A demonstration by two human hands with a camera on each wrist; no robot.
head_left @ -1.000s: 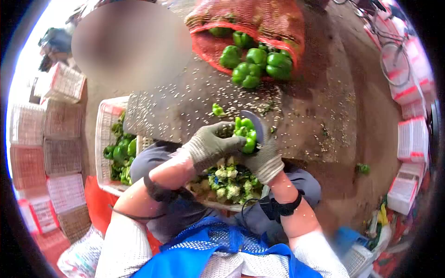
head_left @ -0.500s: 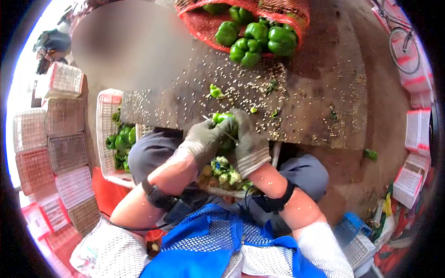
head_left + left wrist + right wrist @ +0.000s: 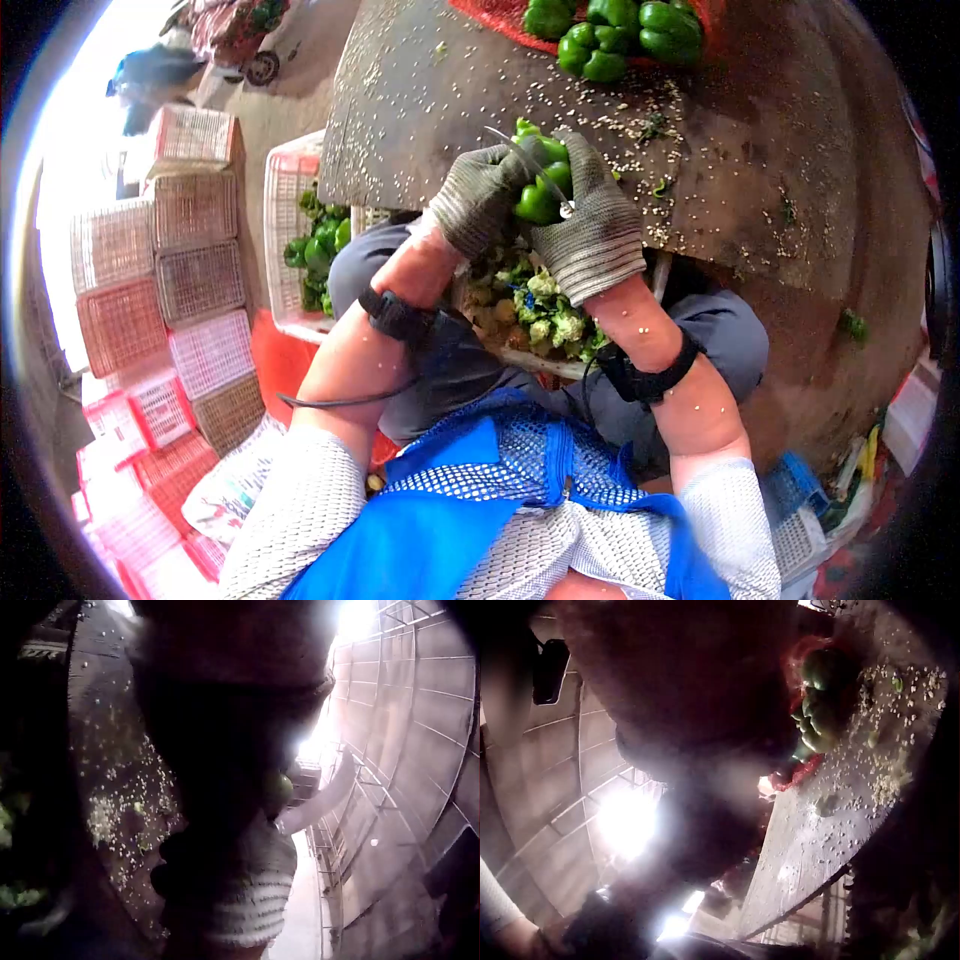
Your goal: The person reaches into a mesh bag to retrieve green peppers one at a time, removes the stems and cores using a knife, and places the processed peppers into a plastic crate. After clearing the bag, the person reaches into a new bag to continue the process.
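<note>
Head view: glossy green bell pepper [image 3: 541, 207] sits between both my hands, near the front edge of the seed-strewn brown wooden tabletop [image 3: 770, 130]. Left hand [image 3: 477, 197], in grey-green knit glove, grips the pepper's left side; right hand [image 3: 592, 218], gloved alike, looks clasped on the thin curved metal blade [image 3: 537, 167], handle hidden, fingers also behind the pepper. Blade crosses the pepper, tip by my left fingers, so I'd keep those clear of its path, turn the pepper into short cuts rather than force it, and hold firmly without crushing. Wrist views too dark to check grip.
</note>
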